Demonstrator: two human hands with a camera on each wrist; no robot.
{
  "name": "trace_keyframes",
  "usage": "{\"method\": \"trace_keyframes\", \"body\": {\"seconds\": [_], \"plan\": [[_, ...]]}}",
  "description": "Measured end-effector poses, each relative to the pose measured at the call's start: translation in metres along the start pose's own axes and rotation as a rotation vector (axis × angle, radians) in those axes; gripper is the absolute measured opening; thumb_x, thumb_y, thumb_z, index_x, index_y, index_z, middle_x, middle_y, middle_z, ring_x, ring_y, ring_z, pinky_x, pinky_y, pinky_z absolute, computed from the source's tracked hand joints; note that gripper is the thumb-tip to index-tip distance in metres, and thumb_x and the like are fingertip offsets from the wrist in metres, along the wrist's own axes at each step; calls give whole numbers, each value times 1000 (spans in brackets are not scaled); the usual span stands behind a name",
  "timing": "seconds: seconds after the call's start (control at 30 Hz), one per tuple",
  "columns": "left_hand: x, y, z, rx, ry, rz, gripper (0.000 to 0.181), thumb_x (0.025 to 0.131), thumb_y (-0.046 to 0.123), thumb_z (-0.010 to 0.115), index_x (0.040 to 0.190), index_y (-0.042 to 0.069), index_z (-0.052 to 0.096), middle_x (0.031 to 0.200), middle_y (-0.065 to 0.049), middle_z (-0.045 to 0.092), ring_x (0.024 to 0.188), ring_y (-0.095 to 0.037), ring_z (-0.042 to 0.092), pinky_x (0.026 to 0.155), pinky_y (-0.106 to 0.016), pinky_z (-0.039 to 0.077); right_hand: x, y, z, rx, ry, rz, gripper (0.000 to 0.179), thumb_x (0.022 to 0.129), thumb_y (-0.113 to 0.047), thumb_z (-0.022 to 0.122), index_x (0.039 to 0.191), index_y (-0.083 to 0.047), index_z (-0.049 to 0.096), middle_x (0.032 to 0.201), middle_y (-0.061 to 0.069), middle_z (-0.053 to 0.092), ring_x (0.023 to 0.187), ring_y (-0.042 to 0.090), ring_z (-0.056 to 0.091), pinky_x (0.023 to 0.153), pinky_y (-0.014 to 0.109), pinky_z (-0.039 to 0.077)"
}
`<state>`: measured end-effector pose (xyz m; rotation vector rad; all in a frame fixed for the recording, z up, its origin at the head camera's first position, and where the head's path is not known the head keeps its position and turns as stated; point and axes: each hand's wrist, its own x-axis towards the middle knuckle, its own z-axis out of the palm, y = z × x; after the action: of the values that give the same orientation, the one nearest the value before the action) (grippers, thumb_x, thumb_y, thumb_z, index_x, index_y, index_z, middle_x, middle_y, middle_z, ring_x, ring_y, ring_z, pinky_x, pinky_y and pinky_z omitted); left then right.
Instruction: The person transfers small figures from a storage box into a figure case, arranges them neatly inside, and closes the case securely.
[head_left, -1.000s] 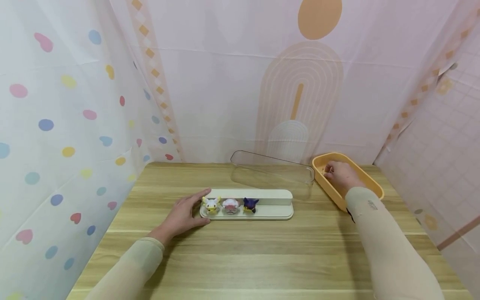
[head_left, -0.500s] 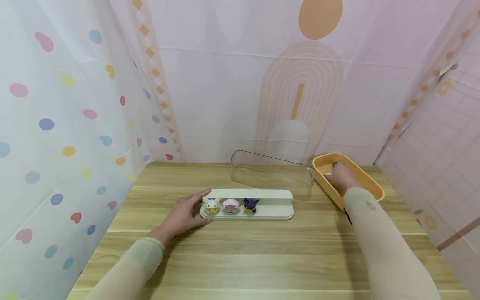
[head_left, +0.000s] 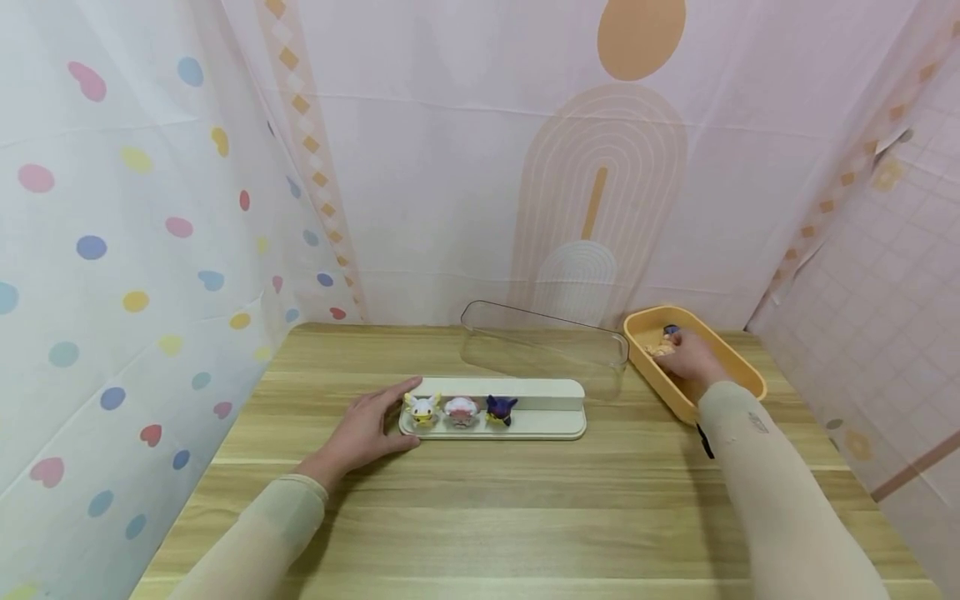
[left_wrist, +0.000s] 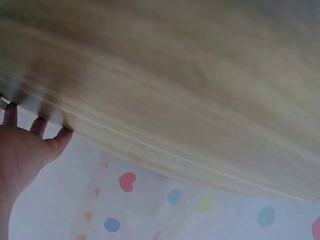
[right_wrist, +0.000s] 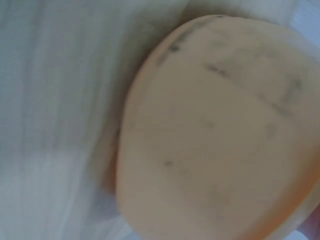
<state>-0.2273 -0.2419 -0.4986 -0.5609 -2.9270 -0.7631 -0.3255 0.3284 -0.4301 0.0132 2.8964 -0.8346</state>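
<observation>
My left hand (head_left: pixel 367 429) holds the left end of a cream-white display base (head_left: pixel 551 423), thumb at the front edge and fingertips at the back edge. Three small figures stand in a row on its lower step: a white-and-yellow one (head_left: pixel 423 411), a pink-and-white one (head_left: pixel 461 412) and a dark purple one (head_left: pixel 499 410). My right hand (head_left: pixel 692 358) reaches down into a yellow-orange bin (head_left: pixel 738 365). By its fingertips lie a dark blue piece (head_left: pixel 671 330) and pale orange pieces (head_left: pixel 660 347). Its fingers are partly hidden, and I cannot tell whether they grip anything.
A clear plastic cover (head_left: pixel 543 340) lies behind the base, its right end close to the bin. The wooden table (head_left: pixel 480 517) meets patterned curtains at the back and sides. In the right wrist view, the bin's outer wall (right_wrist: pixel 215 130) blocks the hand.
My right hand shifts about inside the bin, its fingers moving slightly toward me; the dark blue piece now shows more clearly. My left hand, the base and its figures stay put.
</observation>
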Motion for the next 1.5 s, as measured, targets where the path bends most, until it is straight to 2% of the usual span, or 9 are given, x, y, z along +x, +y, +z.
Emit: {"method": "trace_keyframes", "body": {"seconds": [0.1, 0.23, 0.47, 0.7, 1.13, 1.2, 1.3, 1.4, 1.5], "plan": [[0, -1, 1, 2, -4, 0, 97, 85, 41, 91, 166, 31, 39, 159, -16, 58, 142, -50, 54, 123, -71, 32, -5, 7, 3, 22, 60, -18, 56, 94, -23, 77, 132, 11, 52, 131, 39, 58, 113, 46, 58, 102, 60, 50], [-1, -2, 1, 1, -8, -3, 97, 86, 41, 91, 167, 31, 38, 159, -16, 58, 142, -51, 54, 124, -71, 32, -10, 15, 2, -82, 117, -80, 56, 92, -21, 80, 135, 8, 59, 128, 35, 66, 105, 45, 63, 97, 61, 53], [0, -4, 0, 6, 0, -1, 98, 85, 41, 92, 167, 31, 38, 158, -17, 59, 141, -51, 54, 124, -72, 31, -11, 17, 5, -216, 165, -165, 56, 95, -24, 79, 144, 0, 63, 101, 21, 73, 87, 33, 65, 83, 54, 55], [-2, -3, 0, 6, -8, -8, 98, 85, 42, 91, 167, 32, 38, 158, -17, 59, 142, -52, 54, 124, -72, 31, -12, 15, 15, -136, 229, -165, 53, 99, -28, 75, 141, -1, 57, 131, 32, 68, 115, 48, 67, 99, 63, 53], [-1, -1, -1, 4, 0, 3, 98, 85, 40, 92, 167, 30, 39, 157, -17, 60, 141, -51, 55, 123, -72, 32, -14, 18, 12, 17, 216, -72, 60, 94, -28, 80, 137, 3, 50, 134, 33, 61, 118, 47, 61, 99, 60, 52], [-1, -1, -1, 0, -1, 4, 98, 85, 40, 92, 167, 30, 39, 157, -17, 59, 141, -51, 55, 123, -72, 32, -16, 20, 5, 55, 211, -59, 64, 92, -29, 82, 137, 4, 50, 131, 33, 60, 115, 46, 61, 95, 56, 53], [0, -1, -1, -3, -2, 5, 98, 85, 41, 91, 167, 31, 38, 157, -17, 59, 141, -52, 54, 123, -72, 31, -21, 19, -8, 128, 220, -39, 69, 91, -32, 84, 138, 4, 49, 129, 32, 61, 111, 40, 61, 86, 38, 54], [0, -2, -2, -1, -1, 1, 98, 85, 42, 91, 167, 32, 38, 157, -17, 59, 142, -52, 54, 124, -72, 31, -27, 13, -21, 211, 243, -39, 72, 91, -35, 86, 140, 3, 51, 127, 26, 64, 104, 22, 63, 78, 19, 52], [0, -3, -2, 4, -1, -2, 98, 86, 43, 91, 167, 33, 37, 157, -17, 60, 141, -52, 54, 123, -72, 31, -34, 3, -32, 269, 245, -57, 75, 91, -39, 87, 142, 2, 50, 126, 23, 67, 96, 6, 62, 72, 11, 52]]}}
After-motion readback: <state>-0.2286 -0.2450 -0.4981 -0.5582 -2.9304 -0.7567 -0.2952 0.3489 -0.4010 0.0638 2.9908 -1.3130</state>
